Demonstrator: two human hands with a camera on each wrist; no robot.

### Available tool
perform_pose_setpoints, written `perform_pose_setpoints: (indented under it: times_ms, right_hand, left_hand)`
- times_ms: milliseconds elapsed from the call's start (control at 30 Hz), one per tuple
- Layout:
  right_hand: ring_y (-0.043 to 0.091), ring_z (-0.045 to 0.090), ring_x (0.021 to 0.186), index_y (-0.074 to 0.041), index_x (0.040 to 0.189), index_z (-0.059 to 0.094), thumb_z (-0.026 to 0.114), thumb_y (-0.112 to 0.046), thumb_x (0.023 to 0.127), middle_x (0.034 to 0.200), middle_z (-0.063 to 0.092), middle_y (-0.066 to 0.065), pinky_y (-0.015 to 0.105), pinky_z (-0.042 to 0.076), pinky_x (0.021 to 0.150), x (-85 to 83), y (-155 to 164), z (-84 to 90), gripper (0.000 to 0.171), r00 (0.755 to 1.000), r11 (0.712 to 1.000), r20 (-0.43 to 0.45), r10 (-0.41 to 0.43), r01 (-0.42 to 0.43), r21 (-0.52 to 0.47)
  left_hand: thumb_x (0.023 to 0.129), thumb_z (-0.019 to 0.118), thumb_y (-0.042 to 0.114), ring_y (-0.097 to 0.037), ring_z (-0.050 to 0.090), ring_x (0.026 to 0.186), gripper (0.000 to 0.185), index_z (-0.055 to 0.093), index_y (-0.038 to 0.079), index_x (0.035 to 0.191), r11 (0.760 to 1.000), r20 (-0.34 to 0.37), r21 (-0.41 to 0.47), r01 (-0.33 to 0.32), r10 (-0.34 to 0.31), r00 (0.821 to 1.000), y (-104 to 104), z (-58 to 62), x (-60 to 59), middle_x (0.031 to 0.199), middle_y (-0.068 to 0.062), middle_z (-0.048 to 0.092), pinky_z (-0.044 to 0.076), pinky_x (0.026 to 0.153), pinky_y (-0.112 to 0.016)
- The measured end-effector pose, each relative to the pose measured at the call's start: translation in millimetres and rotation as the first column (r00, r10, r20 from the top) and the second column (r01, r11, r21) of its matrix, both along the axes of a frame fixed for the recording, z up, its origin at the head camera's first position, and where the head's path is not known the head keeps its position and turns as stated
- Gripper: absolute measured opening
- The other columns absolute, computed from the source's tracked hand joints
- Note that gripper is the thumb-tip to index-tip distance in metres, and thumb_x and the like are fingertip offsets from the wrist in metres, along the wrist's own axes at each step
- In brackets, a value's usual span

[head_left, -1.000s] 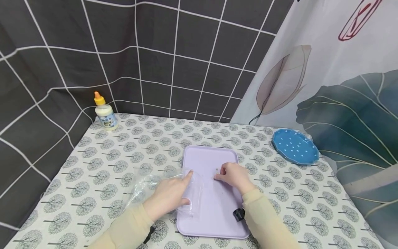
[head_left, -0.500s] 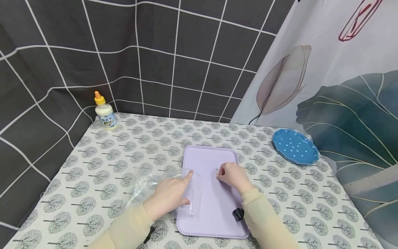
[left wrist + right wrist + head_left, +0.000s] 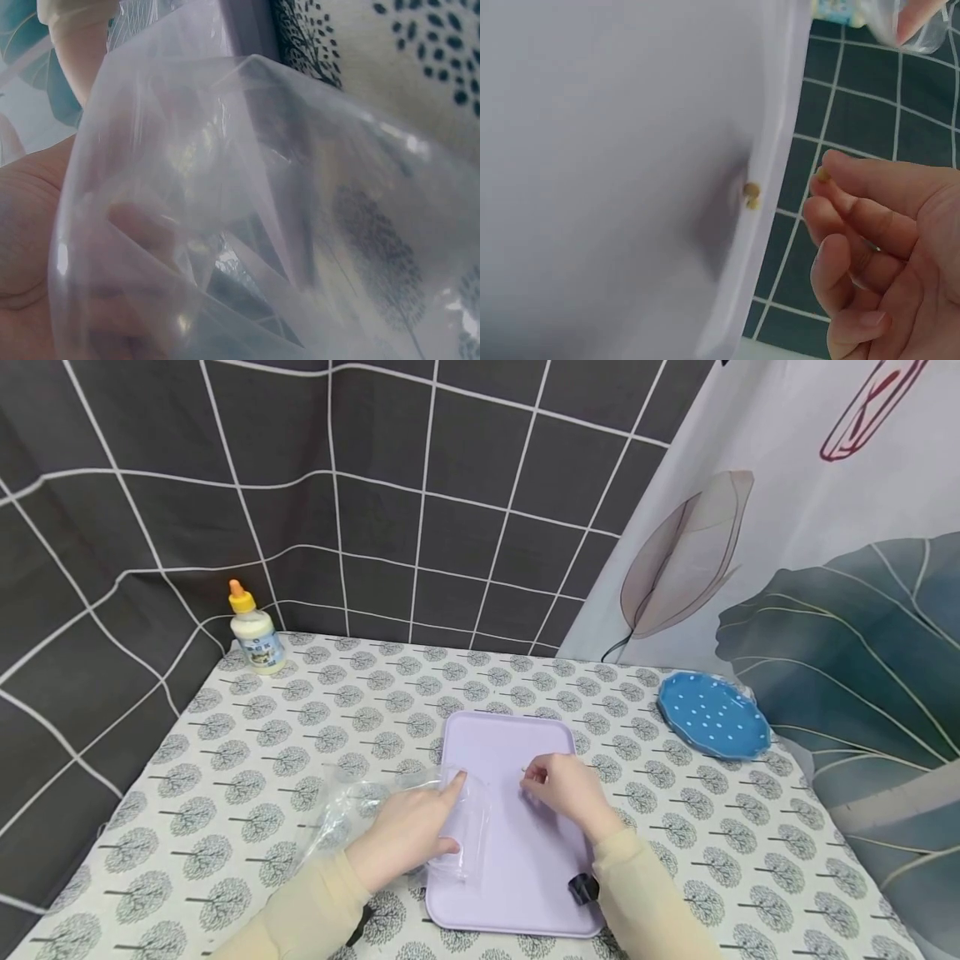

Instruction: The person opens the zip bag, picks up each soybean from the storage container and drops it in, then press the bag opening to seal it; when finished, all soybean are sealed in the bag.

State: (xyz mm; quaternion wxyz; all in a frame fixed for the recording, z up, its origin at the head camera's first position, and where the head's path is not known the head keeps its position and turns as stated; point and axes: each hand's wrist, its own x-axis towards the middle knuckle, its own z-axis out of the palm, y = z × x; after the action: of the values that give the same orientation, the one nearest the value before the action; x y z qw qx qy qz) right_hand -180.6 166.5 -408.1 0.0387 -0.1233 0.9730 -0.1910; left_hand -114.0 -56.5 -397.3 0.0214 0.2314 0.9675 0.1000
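A lilac tray [image 3: 517,868] lies on the tree-print tablecloth. My left hand [image 3: 453,811] grips a clear plastic bag [image 3: 360,810] at the tray's left edge, index finger stretched along the bag's mouth. In the left wrist view the bag [image 3: 247,195] fills the frame, with my left hand [image 3: 30,225] behind the film. My right hand [image 3: 529,782] hovers over the tray's middle with curled fingers. The right wrist view shows my right hand [image 3: 821,186] pinching a small tan grain [image 3: 823,175]. Another tan grain [image 3: 751,196] lies on the tray [image 3: 615,150].
A white bottle with an orange cap [image 3: 253,632] stands at the table's back left corner. A blue dotted plate [image 3: 712,714] sits at the right, near a leaf-print curtain [image 3: 840,610]. A dark gridded wall [image 3: 375,485] closes the back and left.
My right hand has shifted slightly over the tray, its fingertips drawn together. The left hand and the bag have not moved.
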Motion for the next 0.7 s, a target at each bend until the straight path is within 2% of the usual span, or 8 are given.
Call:
perform_pose_setpoints:
  times_ms: [100, 167, 300, 367, 500, 700]
  right_hand:
    - [0.002, 0.047, 0.051, -0.026, 0.070, 0.062, 0.068, -0.029, 0.074, 0.061, 0.055, -0.017, 0.019, 0.041, 0.051, 5.0, -4, 3.8, 0.007, 0.998, 0.997, -0.016, 0.056, -0.057, -0.053]
    - [0.000, 0.047, 0.054, -0.026, 0.073, 0.063, 0.067, -0.028, 0.075, 0.065, 0.056, -0.018, 0.016, 0.041, 0.052, 8.3, -6, 5.9, 0.005, 0.989, 0.985, -0.045, 0.139, -0.142, -0.102]
    - [-0.002, 0.047, 0.059, -0.023, 0.079, 0.066, 0.067, -0.027, 0.075, 0.070, 0.059, -0.015, 0.014, 0.043, 0.053, 15.7, -12, 8.8, 0.005, 0.939, 0.916, -0.106, 0.329, -0.344, -0.207]
    - [-0.002, 0.047, 0.059, -0.022, 0.081, 0.066, 0.067, -0.027, 0.075, 0.070, 0.059, -0.014, 0.014, 0.043, 0.053, 18.8, -16, 9.1, 0.007, 0.916, 0.885, -0.121, 0.383, -0.401, -0.236]
    - [-0.003, 0.045, 0.058, -0.023, 0.080, 0.066, 0.068, -0.027, 0.075, 0.068, 0.057, -0.016, 0.013, 0.042, 0.053, 21.9, -23, 7.4, 0.007, 0.907, 0.879, -0.121, 0.404, -0.422, -0.222]
    - [-0.002, 0.045, 0.058, -0.023, 0.080, 0.065, 0.068, -0.027, 0.075, 0.067, 0.055, -0.017, 0.013, 0.041, 0.053, 23.2, -26, 5.1, 0.008, 0.919, 0.900, -0.113, 0.377, -0.392, -0.190]
  left_hand:
    - [0.062, 0.071, 0.046, -0.015, 0.061, 0.072, 0.092, 0.033, 0.005, 0.134, 1.000, 0.005, -0.006, -0.004, 0.004, 1.000, 0, 0.2, -0.1, 0.089, -0.004, 0.067, 0.051, 0.061, -0.026]
    - [0.062, 0.070, 0.046, -0.014, 0.061, 0.071, 0.091, 0.033, 0.006, 0.135, 1.000, 0.006, -0.009, -0.006, 0.006, 1.000, 0, 0.2, -0.3, 0.088, -0.003, 0.067, 0.050, 0.059, -0.025]
    - [0.062, 0.071, 0.047, -0.015, 0.061, 0.072, 0.092, 0.033, 0.006, 0.135, 1.000, 0.001, -0.014, -0.005, 0.005, 1.000, 0, 0.0, -0.7, 0.089, -0.003, 0.067, 0.050, 0.059, -0.025]
    - [0.061, 0.071, 0.047, -0.015, 0.062, 0.073, 0.092, 0.033, 0.006, 0.135, 1.000, -0.002, -0.014, -0.004, 0.004, 1.000, 0, -0.2, -0.8, 0.090, -0.004, 0.067, 0.050, 0.059, -0.026]
    - [0.061, 0.071, 0.047, -0.015, 0.062, 0.075, 0.092, 0.033, 0.006, 0.135, 1.000, -0.001, -0.012, -0.002, 0.002, 1.000, 0, 0.2, -0.4, 0.093, -0.003, 0.067, 0.051, 0.061, -0.026]
    - [0.061, 0.071, 0.047, -0.016, 0.062, 0.079, 0.092, 0.033, 0.006, 0.134, 1.000, 0.003, -0.004, 0.001, -0.001, 1.000, 0, 0.4, 0.3, 0.098, -0.004, 0.066, 0.052, 0.065, -0.029]
